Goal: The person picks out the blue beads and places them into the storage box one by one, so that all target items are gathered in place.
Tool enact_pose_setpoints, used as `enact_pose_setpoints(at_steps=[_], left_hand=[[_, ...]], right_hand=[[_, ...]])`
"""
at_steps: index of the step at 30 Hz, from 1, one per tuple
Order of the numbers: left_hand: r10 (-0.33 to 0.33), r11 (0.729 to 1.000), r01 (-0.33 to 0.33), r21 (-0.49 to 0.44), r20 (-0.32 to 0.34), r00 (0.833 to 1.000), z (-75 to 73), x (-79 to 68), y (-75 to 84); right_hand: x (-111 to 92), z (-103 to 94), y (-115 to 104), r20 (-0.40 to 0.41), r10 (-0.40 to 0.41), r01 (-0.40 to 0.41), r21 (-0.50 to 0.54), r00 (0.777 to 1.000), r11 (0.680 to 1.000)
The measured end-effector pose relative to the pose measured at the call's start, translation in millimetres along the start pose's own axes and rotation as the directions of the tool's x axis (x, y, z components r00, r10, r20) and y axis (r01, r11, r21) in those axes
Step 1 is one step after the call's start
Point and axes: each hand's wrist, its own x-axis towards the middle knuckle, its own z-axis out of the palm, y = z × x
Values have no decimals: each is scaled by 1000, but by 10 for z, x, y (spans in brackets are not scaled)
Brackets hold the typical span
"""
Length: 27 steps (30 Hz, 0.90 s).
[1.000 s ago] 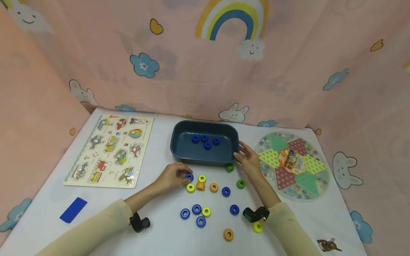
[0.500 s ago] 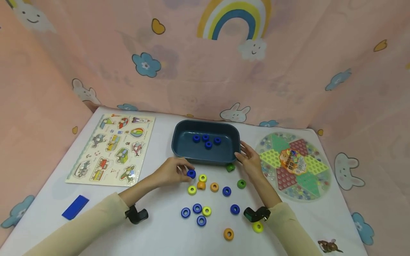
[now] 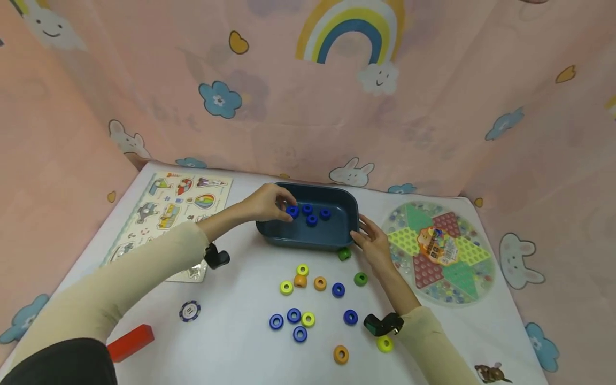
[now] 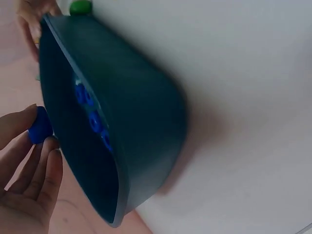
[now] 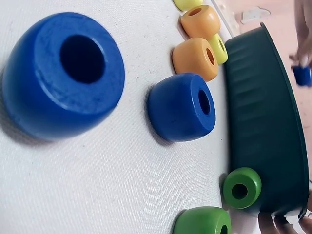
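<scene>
My left hand (image 3: 264,203) pinches blue bead (image 4: 40,126), finger and thumb close together, above box (image 3: 308,241). Four more blue beads (image 3: 312,220) inside, below my pinch. My right hand (image 3: 377,248) holds box corner.

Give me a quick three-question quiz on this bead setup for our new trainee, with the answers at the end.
1. Multiple choice: what does the left hand pinch?
a) a yellow bead
b) a blue bead
c) a poker chip

2. True or false: the right hand is holding the red block.

3. Count: how many orange beads lie on the table in the head view?

Key:
1. b.
2. False; it touches the right end of the dark tray.
3. Three.
</scene>
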Motion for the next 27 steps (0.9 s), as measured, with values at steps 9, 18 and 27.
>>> enact_pose_setpoints(at_steps=[9,18,27], left_hand=[[25,984,-56,170,180,983,43,612,-115],[-69,965,-22,261,335,940,149,760,-106],[15,980,-70,184,286,958,138,670,-132]], right_hand=[[-5,-16,12,-2,-18,18,31,1000,999],[9,3,-7,17,-48,47,43,999,998],[13,-14,12,10,-40,39,42,999,998]])
